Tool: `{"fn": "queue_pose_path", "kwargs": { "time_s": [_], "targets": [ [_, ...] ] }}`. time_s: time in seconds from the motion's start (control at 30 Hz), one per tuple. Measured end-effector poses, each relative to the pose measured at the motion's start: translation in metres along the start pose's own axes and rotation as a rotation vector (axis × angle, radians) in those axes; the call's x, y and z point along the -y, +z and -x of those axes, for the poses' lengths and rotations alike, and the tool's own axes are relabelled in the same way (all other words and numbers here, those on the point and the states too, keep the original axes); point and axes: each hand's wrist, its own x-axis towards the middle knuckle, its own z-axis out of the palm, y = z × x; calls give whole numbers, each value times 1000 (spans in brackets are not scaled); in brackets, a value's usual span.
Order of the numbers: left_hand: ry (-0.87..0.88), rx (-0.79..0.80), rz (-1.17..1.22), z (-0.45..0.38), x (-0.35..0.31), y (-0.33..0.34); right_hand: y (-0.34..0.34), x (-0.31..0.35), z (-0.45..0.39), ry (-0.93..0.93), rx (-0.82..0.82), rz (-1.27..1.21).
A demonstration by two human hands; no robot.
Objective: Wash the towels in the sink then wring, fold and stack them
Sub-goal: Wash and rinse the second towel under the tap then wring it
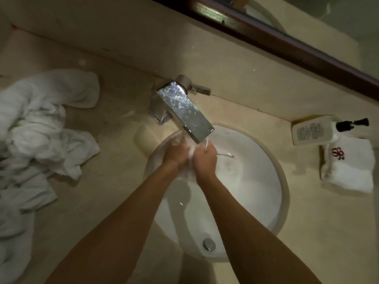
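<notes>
While water runs from the flat chrome faucet, the left hand and right hand clench a wet white towel between them at frame centre, over the round white ceramic sink. Crumpled white towels lie at left; a folded embroidered towel and a toppled pump bottle lie at right on the beige stone counter.

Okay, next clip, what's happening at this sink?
A person is washing a white towel in the sink, both hands bunched around it under the running faucet. The left hand and right hand grip it close together. A crumpled pile of towels lies on the counter to the left. To the right, one folded towel with a red emblem sits beside a pump bottle lying on its side.
</notes>
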Motion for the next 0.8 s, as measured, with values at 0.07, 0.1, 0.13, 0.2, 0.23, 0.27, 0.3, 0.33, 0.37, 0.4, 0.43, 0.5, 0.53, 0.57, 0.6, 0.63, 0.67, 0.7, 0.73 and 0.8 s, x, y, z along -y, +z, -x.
{"fn": "queue_pose_path", "kwargs": {
  "time_s": [0.07, 0.1, 0.13, 0.2, 0.23, 0.27, 0.3, 0.33, 0.37, 0.4, 0.43, 0.5, 0.53, 0.57, 0.6, 0.63, 0.67, 0.7, 0.73, 0.8],
  "targets": [
    [38, 0, -202, 3, -4, 11, -6, 3, -14, 110, -153, 26],
    [65, -35, -225, 0, -1, 14, -4, 4, -17, 149, -147, 26],
    [66, -27, -214, -2, -3, 14, 1, 4, -13, 117, -103, 12],
    [88, -8, -18, -7, -12, 7, 11, 3, -2, -6, 45, 78],
    [73, -30, 39, -10, -12, 5, 12, 2, 3, -47, 81, 107],
    [66, -36, 25, -8, -12, 3, 11, 1, -2, -68, 60, 118],
    [67, -42, -32, -7, -8, 4, 9, 0, -13, -68, 6, 125],
    [69, -16, -110, -7, -4, 7, 8, 0, -25, -35, -63, 105],
    [76, 7, -157, -5, -2, 11, 8, 1, -32, 27, -94, 54],
    [54, -2, -153, -6, 0, 11, 12, 1, -35, 76, -71, 15],
    [28, 26, -50, -7, -1, 7, 19, 3, -30, 83, -26, -15],
    [-30, 80, 210, -7, -6, -1, 30, -2, -19, -17, 85, -35],
    [-46, 115, 255, -5, -7, -2, 29, -2, -16, -107, 87, 13],
    [-50, 143, 240, -4, -5, 0, 24, -2, -23, -184, 76, 61],
    [-57, 167, 184, 0, -6, 5, 17, -3, -39, -202, 38, 105],
    [-36, 159, 71, -1, 0, 13, 11, -6, -57, -129, 3, 110],
    [-4, 131, -25, -1, 3, 17, 4, -4, -68, -44, -5, 90],
    [21, 98, -63, -4, 6, 19, 4, -1, -72, -2, 5, 51],
    [19, 81, -2, -8, 7, 16, 7, -1, -64, -24, 56, 17],
    [-11, 65, 227, -15, -4, 10, 14, -1, -34, -165, 142, -9]
  ]
}}
